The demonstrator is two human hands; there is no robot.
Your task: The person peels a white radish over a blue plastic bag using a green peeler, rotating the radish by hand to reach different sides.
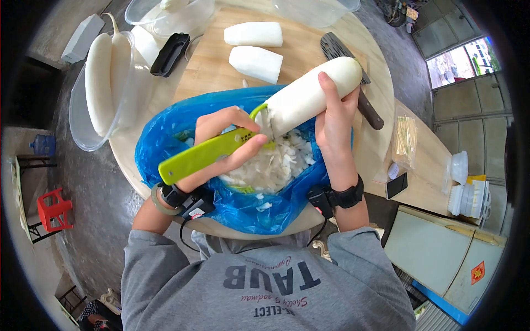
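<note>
A green peeler [207, 154] is in my left hand [234, 135], its fingers closed round the handle. The peeler's head touches the lower end of a white radish [314, 94]. My right hand [337, 118] grips the radish near its upper end, thumb on top, and holds it tilted. Beneath both hands lies a blue plastic bag [243, 212], open, with a heap of white peelings [276, 168] and some green scraps inside. Two peeled radish pieces [254, 34] rest on the wooden cutting board [210, 71] beyond the bag.
A dark-handled knife [371, 110] lies at the board's right edge. Whole radishes [100, 83] fill a clear container [83, 129] at left, near a black tray [170, 54]. At right are a phone [396, 186], bagged skewers [406, 138] and white bowls [459, 167]; a red stool [54, 208] stands lower left.
</note>
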